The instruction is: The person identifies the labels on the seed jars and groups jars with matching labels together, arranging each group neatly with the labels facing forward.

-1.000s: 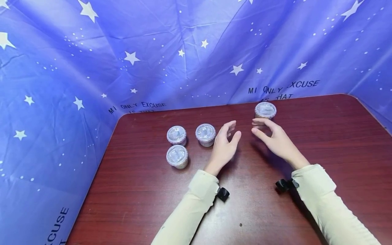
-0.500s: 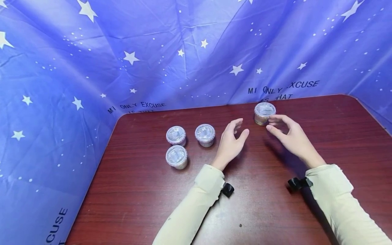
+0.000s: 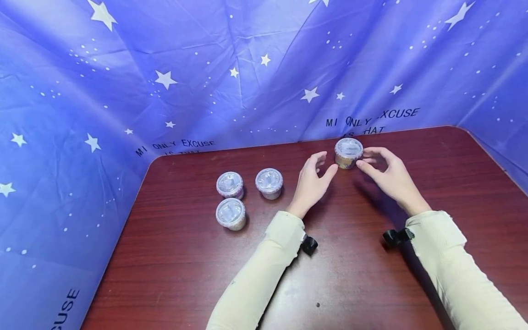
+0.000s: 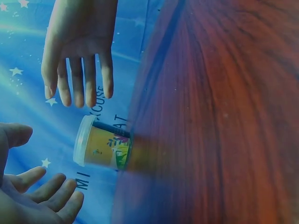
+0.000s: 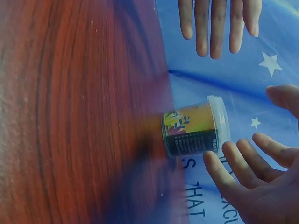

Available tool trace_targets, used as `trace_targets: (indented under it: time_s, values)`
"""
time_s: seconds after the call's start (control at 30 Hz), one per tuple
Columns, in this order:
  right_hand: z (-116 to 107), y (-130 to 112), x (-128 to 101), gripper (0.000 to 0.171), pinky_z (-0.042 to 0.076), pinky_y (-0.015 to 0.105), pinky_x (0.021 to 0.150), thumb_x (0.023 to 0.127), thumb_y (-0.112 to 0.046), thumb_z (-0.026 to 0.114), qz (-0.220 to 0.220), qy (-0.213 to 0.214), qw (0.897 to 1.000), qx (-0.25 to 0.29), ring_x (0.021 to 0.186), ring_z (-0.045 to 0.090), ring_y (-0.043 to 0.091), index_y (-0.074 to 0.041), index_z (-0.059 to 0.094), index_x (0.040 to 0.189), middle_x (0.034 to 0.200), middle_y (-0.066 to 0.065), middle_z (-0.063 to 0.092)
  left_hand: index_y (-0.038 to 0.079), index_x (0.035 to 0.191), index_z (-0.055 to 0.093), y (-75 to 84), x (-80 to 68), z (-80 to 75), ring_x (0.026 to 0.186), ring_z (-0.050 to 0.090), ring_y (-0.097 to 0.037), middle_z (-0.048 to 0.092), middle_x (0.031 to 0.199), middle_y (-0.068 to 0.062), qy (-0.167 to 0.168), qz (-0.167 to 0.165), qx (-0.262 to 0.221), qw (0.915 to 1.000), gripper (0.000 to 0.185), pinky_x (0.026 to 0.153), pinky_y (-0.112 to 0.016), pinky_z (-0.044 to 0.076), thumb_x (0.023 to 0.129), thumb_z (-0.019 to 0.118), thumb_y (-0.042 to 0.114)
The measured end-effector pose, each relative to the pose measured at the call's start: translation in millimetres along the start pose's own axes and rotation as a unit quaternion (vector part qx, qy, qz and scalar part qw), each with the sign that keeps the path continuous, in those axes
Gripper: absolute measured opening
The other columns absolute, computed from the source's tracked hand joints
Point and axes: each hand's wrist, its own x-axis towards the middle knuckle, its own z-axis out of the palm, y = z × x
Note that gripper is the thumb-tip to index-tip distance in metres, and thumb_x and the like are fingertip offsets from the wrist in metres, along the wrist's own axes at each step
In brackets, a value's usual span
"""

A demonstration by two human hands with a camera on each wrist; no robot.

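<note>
A small plastic tub (image 3: 349,153) with a clear lid and a printed label stands upright near the table's back edge. To its left is my left hand (image 3: 312,183), fingers relaxed and thumb apart, holding nothing. My right hand (image 3: 389,176) is at the tub's right side, its loosely bent fingertips right at the wall. In the left wrist view the tub (image 4: 105,144) shows a yellow label with leaf prints, and both hands flank it. Dark label text faces the right wrist camera on the tub (image 5: 194,128), with fingers (image 5: 229,179) overlapping the lid's edge.
Three similar lidded tubs stand left of the hands: a rear one (image 3: 229,184), a front one (image 3: 231,214) and one nearer the left hand (image 3: 269,183). A blue star-printed curtain (image 3: 198,91) hangs behind the dark red wooden table (image 3: 177,275).
My right hand has moved right, from in front of the far tub to its right side. My left hand has moved right and forward, closer to that tub. The view has shifted slightly.
</note>
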Motion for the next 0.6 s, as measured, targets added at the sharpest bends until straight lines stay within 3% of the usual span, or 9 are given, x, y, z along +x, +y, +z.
trace_targets:
  time_s: [0.07, 0.33, 0.43, 0.53, 0.6]
  values:
    - [-0.7, 0.6, 2.0, 0.048, 0.045, 0.006, 0.077, 0.095, -0.023, 0.067, 0.008, 0.005, 1.000, -0.012, 0.094, 0.057, -0.010, 0.003, 0.052, 0.133, 0.110, -0.006, 0.063, 0.003, 0.138, 0.052, -0.6, 4.4, 2.9, 0.123, 0.058, -0.026, 0.059, 0.135, -0.016, 0.001, -0.004, -0.004, 1.0000, 0.045, 0.103, -0.034, 0.049, 0.097, 0.063, 0.020]
    - [-1.7, 4.4, 11.2, 0.056, 0.046, 0.008, 0.071, 0.097, -0.032, 0.064, 0.050, 0.011, 0.998, -0.031, 0.096, 0.053, -0.009, 0.002, 0.048, 0.138, 0.130, 0.024, 0.057, 0.004, 0.136, 0.053, -7.5, 19.2, 15.8, 0.119, 0.061, -0.024, 0.061, 0.131, -0.014, 0.010, -0.032, -0.013, 0.9994, 0.045, 0.100, -0.034, 0.051, 0.096, 0.064, 0.020]
    - [-1.3, 6.0, 14.2, 0.059, 0.043, 0.007, 0.073, 0.098, -0.033, 0.061, 0.058, -0.002, 0.998, -0.037, 0.109, 0.057, 0.009, 0.004, 0.044, 0.141, 0.135, 0.026, 0.055, 0.003, 0.138, 0.052, -9.2, 24.2, 20.7, 0.119, 0.061, -0.023, 0.062, 0.131, -0.012, 0.008, -0.045, -0.013, 0.9989, 0.048, 0.100, -0.032, 0.051, 0.096, 0.065, 0.022]
    - [-0.6, 9.4, 17.7, 0.061, 0.042, 0.007, 0.076, 0.100, -0.032, 0.058, 0.061, -0.014, 0.997, -0.034, 0.121, 0.054, 0.030, 0.005, 0.040, 0.144, 0.138, 0.027, 0.052, 0.004, 0.139, 0.051, -9.3, 29.8, 25.4, 0.120, 0.061, -0.022, 0.061, 0.132, -0.012, 0.007, -0.057, -0.007, 0.9983, 0.051, 0.100, -0.027, 0.050, 0.095, 0.066, 0.024]
    - [-0.3, 11.5, 19.9, 0.061, 0.045, 0.008, 0.077, 0.101, -0.032, 0.056, 0.063, -0.018, 0.998, -0.025, 0.122, 0.052, 0.033, 0.006, 0.038, 0.145, 0.140, 0.028, 0.050, 0.005, 0.140, 0.050, -9.3, 34.0, 28.5, 0.121, 0.061, -0.022, 0.061, 0.133, -0.012, 0.007, -0.062, -0.001, 0.9981, 0.051, 0.100, -0.024, 0.049, 0.095, 0.066, 0.025]
